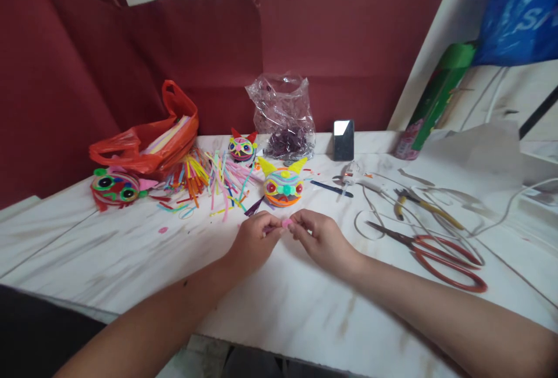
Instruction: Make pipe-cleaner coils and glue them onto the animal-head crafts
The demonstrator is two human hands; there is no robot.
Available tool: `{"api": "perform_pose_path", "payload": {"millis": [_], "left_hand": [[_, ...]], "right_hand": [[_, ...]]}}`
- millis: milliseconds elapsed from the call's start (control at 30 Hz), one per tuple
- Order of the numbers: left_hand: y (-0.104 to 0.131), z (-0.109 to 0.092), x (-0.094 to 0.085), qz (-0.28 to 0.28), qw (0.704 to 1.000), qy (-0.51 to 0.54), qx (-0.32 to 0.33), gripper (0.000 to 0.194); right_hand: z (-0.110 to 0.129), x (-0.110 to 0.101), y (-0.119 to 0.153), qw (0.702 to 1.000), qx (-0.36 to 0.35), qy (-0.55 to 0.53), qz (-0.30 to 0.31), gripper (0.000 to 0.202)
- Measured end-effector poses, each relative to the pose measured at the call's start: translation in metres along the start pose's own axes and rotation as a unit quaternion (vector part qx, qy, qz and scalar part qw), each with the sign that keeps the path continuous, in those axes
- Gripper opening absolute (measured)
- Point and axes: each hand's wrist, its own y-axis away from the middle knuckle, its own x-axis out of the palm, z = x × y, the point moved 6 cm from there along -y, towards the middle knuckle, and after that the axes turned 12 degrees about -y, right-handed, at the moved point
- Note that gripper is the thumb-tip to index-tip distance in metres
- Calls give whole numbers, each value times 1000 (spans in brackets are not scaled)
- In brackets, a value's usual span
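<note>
A small pink pipe cleaner (286, 223), curled into a little coil, is pinched between the fingertips of both hands above the table. My left hand (258, 239) is closed around its tail, and my right hand (320, 241) pinches the coil from the other side. Just beyond my fingers sits a lion head figure (283, 188) of coiled pipe cleaners, with yellow ears and red eyes. A smaller figure with red ears (242, 146) stands behind it. On the far left another figure (115, 187), with green-ringed eyes, lies tilted. A loose pink coil (163, 230) rests on the table left of my hands.
Cut pipe cleaners (226, 180) lie in bunches beside a red plastic bag (170, 144). A clear bag (285, 119) and a phone (343, 141) stand at the back. To the right are scissors (449, 259), pliers (429, 208), a glue gun (352, 174) with its cord, and a green can (438, 99).
</note>
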Motion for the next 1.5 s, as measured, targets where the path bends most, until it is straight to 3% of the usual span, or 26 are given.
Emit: {"api": "perform_pose_path", "payload": {"millis": [167,267,333,400,500,567,733,833,1000,1100,1200,1300,1400,1500], "left_hand": [[0,-6,-1,-4,993,-93,66,15],[1,-11,0,-1,988,-110,112,15],[2,-11,0,2,989,-92,113,14],[1,-8,-3,-5,997,-43,70,12],[1,-3,-5,-27,999,44,2,10],[2,-2,-5,-27,997,69,-21,11],[-1,0,0,11,1000,12,-18,14],[-2,-2,-1,8,998,-58,38,12],[1,-8,-1,-5,985,-124,123,17],[3,-14,-1,-4,980,-117,160,17],[1,-11,-7,-17,993,-52,104,14],[0,-5,-10,-33,999,29,26,12],[2,-3,-7,-37,997,63,-6,10],[3,-2,-2,-28,998,58,-13,10]], "right_hand": [[9,2,2,980,-111,154,59,19],[11,5,3,968,-129,192,96,20],[9,3,1,981,-91,148,89,19],[4,2,-2,997,-21,30,73,18],[-6,4,-4,985,75,-148,41,28],[-10,5,-3,979,93,-180,13,33],[-12,1,-1,991,71,-109,-4,29],[-8,-1,-2,998,44,-35,9,26],[6,1,0,988,-70,122,61,19],[8,2,0,985,-78,132,78,17],[0,2,-3,997,8,-22,71,18],[-8,5,-5,979,90,-176,47,29],[-13,6,-3,974,105,-199,8,34],[-12,5,0,982,74,-173,-3,30]]}}
